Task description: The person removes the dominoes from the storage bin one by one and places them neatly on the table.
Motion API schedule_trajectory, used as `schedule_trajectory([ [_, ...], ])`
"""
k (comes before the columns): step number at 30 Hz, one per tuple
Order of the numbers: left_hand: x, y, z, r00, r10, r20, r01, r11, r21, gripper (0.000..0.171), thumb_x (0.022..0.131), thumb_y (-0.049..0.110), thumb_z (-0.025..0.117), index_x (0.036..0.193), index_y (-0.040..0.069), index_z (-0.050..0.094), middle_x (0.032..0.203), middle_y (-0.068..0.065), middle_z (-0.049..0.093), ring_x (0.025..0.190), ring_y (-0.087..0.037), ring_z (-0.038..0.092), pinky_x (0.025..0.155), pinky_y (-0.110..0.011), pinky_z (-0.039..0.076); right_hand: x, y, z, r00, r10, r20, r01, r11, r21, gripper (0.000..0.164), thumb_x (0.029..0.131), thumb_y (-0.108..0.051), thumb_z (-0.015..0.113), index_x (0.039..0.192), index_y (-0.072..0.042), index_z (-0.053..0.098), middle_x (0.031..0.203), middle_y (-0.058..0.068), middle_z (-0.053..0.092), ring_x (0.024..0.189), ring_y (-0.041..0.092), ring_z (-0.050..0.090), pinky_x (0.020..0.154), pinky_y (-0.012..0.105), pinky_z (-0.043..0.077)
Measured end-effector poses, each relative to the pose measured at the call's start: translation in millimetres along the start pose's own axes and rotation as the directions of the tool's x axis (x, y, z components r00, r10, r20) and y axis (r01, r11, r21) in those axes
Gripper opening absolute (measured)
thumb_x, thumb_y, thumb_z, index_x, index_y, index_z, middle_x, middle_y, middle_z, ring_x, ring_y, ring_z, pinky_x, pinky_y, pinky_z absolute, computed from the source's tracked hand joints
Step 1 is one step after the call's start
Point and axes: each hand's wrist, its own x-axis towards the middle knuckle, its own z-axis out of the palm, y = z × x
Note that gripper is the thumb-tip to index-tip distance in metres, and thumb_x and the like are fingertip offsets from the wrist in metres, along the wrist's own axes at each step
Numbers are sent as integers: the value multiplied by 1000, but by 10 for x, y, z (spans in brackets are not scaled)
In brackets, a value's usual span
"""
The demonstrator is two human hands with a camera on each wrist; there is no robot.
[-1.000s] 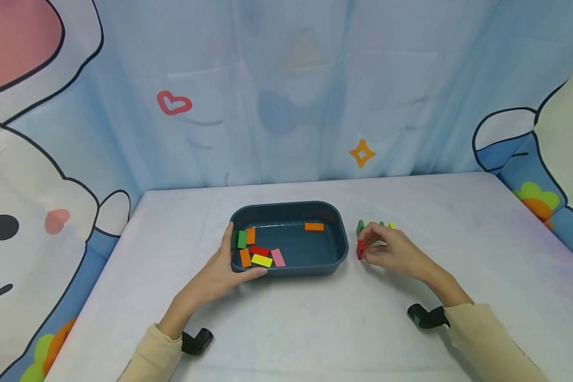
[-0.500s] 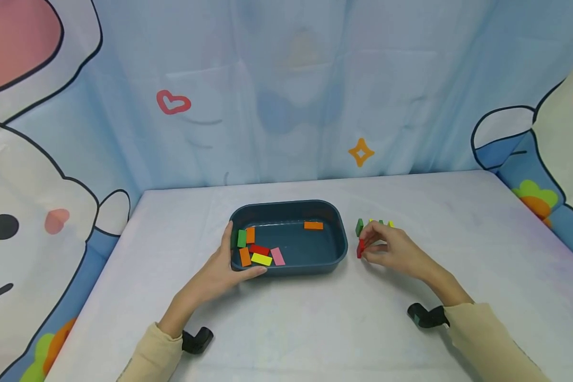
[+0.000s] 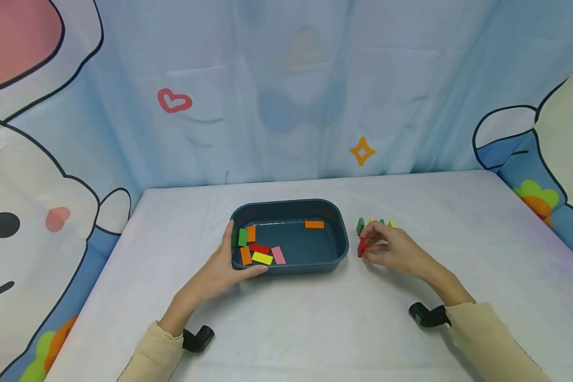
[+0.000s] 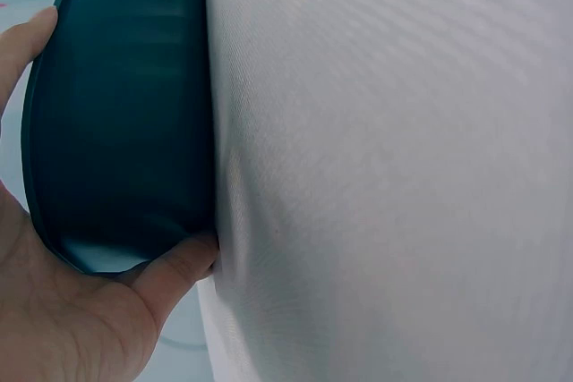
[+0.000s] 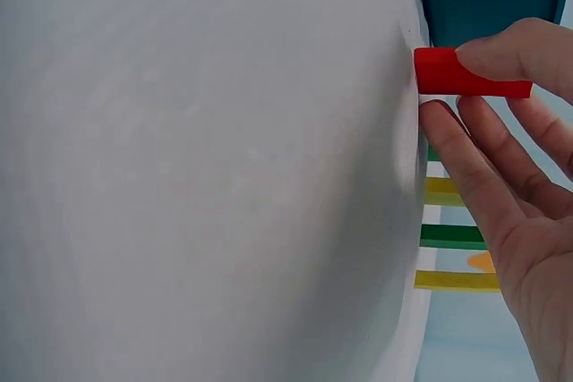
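Observation:
My left hand [image 3: 219, 270] grips the left end of a dark blue-green plastic basin [image 3: 301, 246], thumb along its front wall and fingers at the left side. The left wrist view shows the thumb against the basin's outer wall [image 4: 134, 114]. Right of the basin, my right hand [image 3: 396, 250] pinches a red block [image 3: 361, 248] between thumb and fingers. That block stands on end, its lower end right at the white cloth in the right wrist view. Just behind it stand a green block [image 3: 360, 226] and several more, including a dark green one [image 5: 452, 236] and yellow ones.
Inside the basin, several blocks lie toward the left: green [image 3: 242, 238], orange [image 3: 245, 256], red [image 3: 260, 249], yellow [image 3: 262, 258] and pink [image 3: 278, 255]. A single orange block [image 3: 314, 225] lies at its back right. A blue cartoon curtain [image 3: 291, 132] hangs behind the table.

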Motion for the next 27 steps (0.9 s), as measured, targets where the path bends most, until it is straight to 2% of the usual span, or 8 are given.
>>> schedule_trajectory([
  [5,-2,3,-33,1000,1,-4,-1,1000,-2,134,82,62,83,168,27,-13,173,-15,19,153,-37,31,118,-64,33,-29,-12,-45,1000,8,5,-8,1000,1,46,84,8,82,123,3,57,104,11,67,97,27,69,86,38,62],
  [10,4,13,-57,1000,2,-16,-2,1000,-9,133,81,62,83,168,26,-11,171,-15,23,150,-36,35,116,-64,37,-131,-82,-156,999,36,23,-34,996,-82,55,85,7,81,131,4,51,104,11,65,96,26,69,84,40,63],
  [13,13,10,-59,1000,3,-18,-3,1000,-16,133,81,61,84,168,26,-11,170,-15,26,148,-35,38,115,-62,39,-174,-172,-250,999,17,36,-12,990,-142,51,84,9,79,128,4,53,101,9,65,93,25,69,81,39,63],
  [16,29,-3,-54,1000,4,-21,-4,1000,-13,133,81,61,84,168,27,-11,170,-14,27,148,-35,39,115,-62,40,-141,-326,-349,999,-41,34,47,978,-204,42,83,9,80,119,1,60,96,3,66,89,20,68,77,35,63],
  [21,33,-14,-41,1000,-4,-22,4,1000,-2,134,80,63,84,168,28,-11,172,-14,23,150,-37,36,116,-64,37,131,-734,-427,986,-153,61,163,956,-243,25,87,4,81,106,-6,68,92,-6,67,84,13,65,76,30,61],
  [27,20,-9,-10,1000,2,-16,-2,1000,-31,132,81,59,85,169,27,-9,169,-14,29,147,-35,39,116,-60,40,656,-1221,-336,957,-217,193,255,946,-202,14,93,0,76,105,-6,71,99,-2,70,89,12,68,82,36,61],
])
